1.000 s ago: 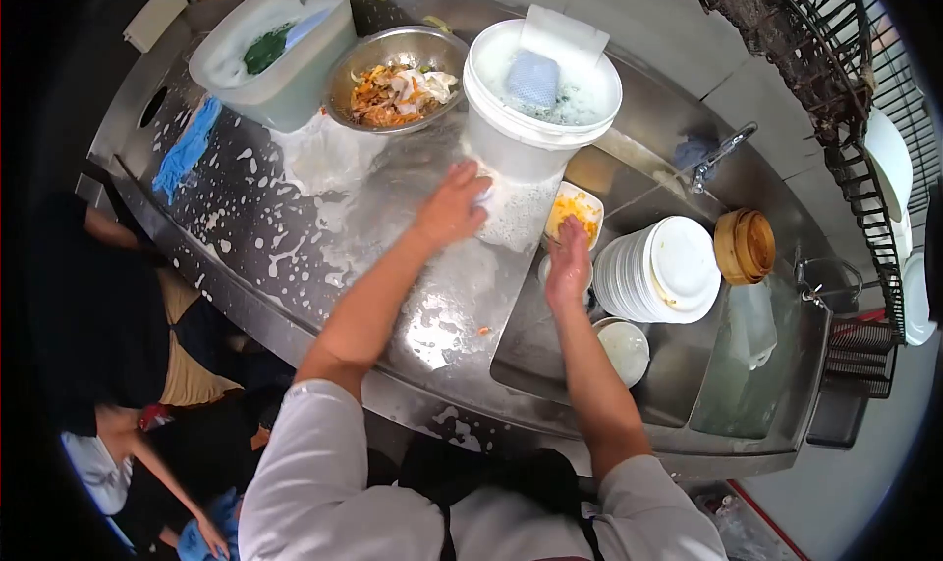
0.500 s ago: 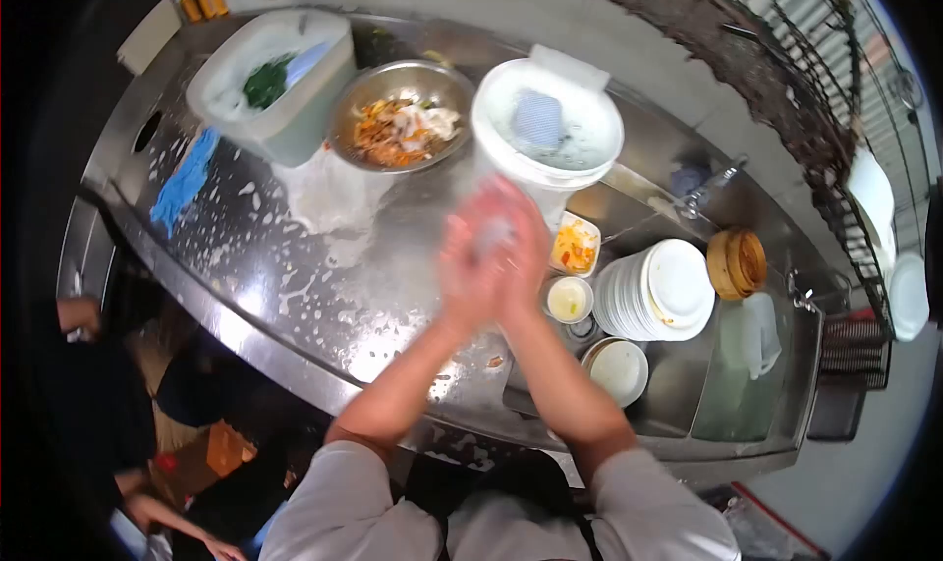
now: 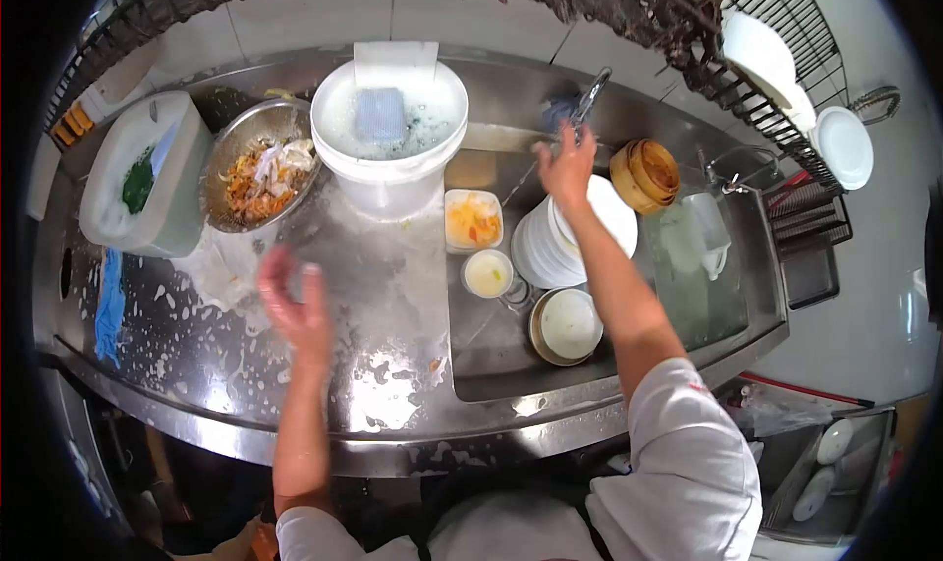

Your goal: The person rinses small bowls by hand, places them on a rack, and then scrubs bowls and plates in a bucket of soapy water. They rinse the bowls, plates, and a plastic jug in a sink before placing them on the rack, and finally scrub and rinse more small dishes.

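My left hand (image 3: 293, 304) hovers over the wet steel counter (image 3: 383, 315), empty, its thumb and fingers apart. To the right, my right hand (image 3: 568, 168) reaches across the sink to the tap (image 3: 589, 97). Its fingers are spread and overlap the lower part of the tap; whether they touch it I cannot make out. A thin line of water (image 3: 523, 182) shows just left of that hand. Below my right forearm stands a stack of white plates (image 3: 545, 242), partly hidden by the arm. A round bamboo steamer (image 3: 643, 176) sits right of the hand.
A white bucket (image 3: 388, 173) holds suds and a blue cloth (image 3: 380, 115). Left of it are a metal bowl of food scraps (image 3: 260, 183) and a soapy tub (image 3: 182, 207). A scrap container (image 3: 473, 219), a cup (image 3: 488, 273) and bowls (image 3: 570, 323) stand in the sink.
My hands, pressed together over the counter before, have separated. The left has moved left; the right has gone right to the tap. The view has turned to the right.
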Demonstrator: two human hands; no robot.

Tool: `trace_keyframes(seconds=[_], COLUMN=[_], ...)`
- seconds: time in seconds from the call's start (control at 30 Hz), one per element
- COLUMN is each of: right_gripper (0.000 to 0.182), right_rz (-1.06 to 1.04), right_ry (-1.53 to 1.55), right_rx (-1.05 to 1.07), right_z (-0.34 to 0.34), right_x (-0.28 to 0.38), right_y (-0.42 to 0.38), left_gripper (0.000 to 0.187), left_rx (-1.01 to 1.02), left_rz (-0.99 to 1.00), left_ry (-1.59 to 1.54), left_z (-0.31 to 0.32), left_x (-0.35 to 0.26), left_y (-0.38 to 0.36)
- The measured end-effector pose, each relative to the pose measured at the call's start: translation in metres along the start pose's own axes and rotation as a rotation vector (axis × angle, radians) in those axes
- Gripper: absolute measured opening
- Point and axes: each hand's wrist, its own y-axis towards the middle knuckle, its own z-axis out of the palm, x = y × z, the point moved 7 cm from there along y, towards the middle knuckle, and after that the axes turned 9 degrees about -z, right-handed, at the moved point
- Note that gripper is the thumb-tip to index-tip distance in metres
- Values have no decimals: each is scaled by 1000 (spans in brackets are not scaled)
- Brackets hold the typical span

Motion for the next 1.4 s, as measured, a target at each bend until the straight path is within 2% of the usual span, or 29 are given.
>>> trace_keyframes(seconds=[0.07,0.17,0.23,0.27,0.3,0.33,0.37,0.4,0.43,0.47,0.5,0.53,0.57,0.63,0.7,0.73,0.77,0.87,0.93,1.0,1.1,1.2,1.3,1.37,1.4], right_gripper=[20,26,31,33,35,34,31,31,30,28,25,22,23,27,32,34,34,34,33,32,32,31,29,27,26], right_rz=[20,539,1056,1311,1003,1042,1088,1048,824,594,450,305,309,330,368,381,378,362,366,384,425,466,486,538,541], right_ry=[128,434,677,796,430,705,1017,1244,1092,926,779,633,628,618,604,594,599,615,653,674,711,748,777,782,822], right_rx=[412,308,39,-114,-75,-103,-37,176,400,606,726,833,930,1137,1215,1255,1247,1201,1165,1203,1190,1147,1109,1061,1112], right_z=[69,67,61,60,56,70,57,73,74,71,60,53,63,91,90,89,83,75,73,76,74,78,80,76,75], right_x=[-56,-100,-116,-116,-118,-106,-71,-45,-22,2,20,32,30,31,33,34,35,33,36,35,35,32,23,21,23], right_y=[-20,-27,-60,-79,-88,-106,-102,-127,-142,-159,-175,-187,-211,-276,-287,-289,-287,-277,-273,-275,-258,-262,-262,-260,-262], left_gripper=[42,51,60,62,64,65,66,61,56,52,47,43,40,34,34,35,36,41,39,40,38,40,56,55,55], left_rx=[296,613,725,644,546,506,429,354,295,330,488,695,888,954,460,211,195,127,173,331,263,314,280,105,23], left_rz=[14,-290,-558,-831,-1095,-1357,-1617,-1700,-1729,-1615,-1407,-1111,-876,-775,-943,-958,-900,-786,-867,-1080,-1119,-1203,-1321,-899,-677], left_ry=[-95,-24,5,-15,-40,-79,-110,-118,-98,46,315,664,888,949,753,624,683,604,492,391,265,129,85,414,564], left_z=[55,139,182,204,222,237,251,261,269,275,280,289,299,301,281,271,267,267,267,266,262,264,261,254,250], left_x=[4,-18,16,58,99,124,146,172,205,240,276,309,336,372,344,326,306,283,266,185,236,209,195,169,151], left_y=[-49,-121,-165,-193,-219,-233,-249,-257,-263,-262,-259,-252,-249,-248,-236,-231,-219,-202,-197,-184,-196,-200,-213,-205,-203])
